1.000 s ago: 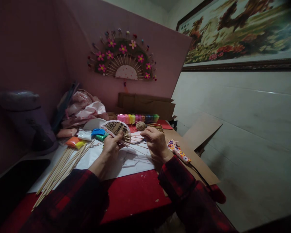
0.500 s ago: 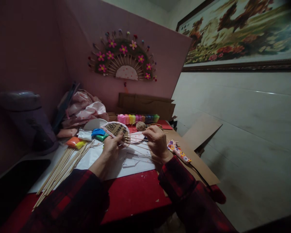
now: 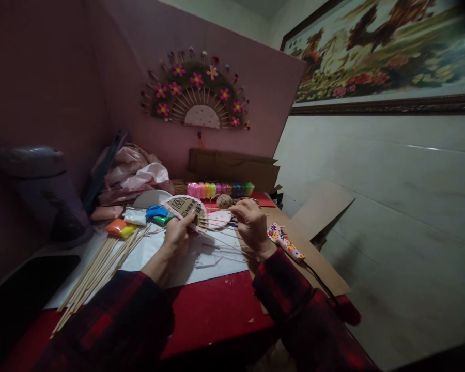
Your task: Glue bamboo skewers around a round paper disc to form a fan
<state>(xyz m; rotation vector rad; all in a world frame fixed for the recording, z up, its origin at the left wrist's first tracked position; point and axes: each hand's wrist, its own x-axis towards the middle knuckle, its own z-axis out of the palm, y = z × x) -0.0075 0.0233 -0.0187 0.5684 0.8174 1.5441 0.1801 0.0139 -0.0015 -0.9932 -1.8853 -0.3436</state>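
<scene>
Cardboard, cut to a half-disc (image 3: 186, 205) with black printing too small to read, is sitting pinched in the left hand (image 3: 179, 235), just above the white paper sheet (image 3: 220, 261) on the red table (image 3: 217, 310). Thin bamboo sticks (image 3: 217, 223) are fanning out of it, their long axes running rightward to the right hand (image 3: 251, 223), which is pinching their right ends with narrowed fingertips. The 2 hands are flanking the piece, the left nearer the disc. Loose skewers (image 3: 96, 271) are lying at the near left, and a twine ball (image 3: 225, 201) is sitting just beyond.
</scene>
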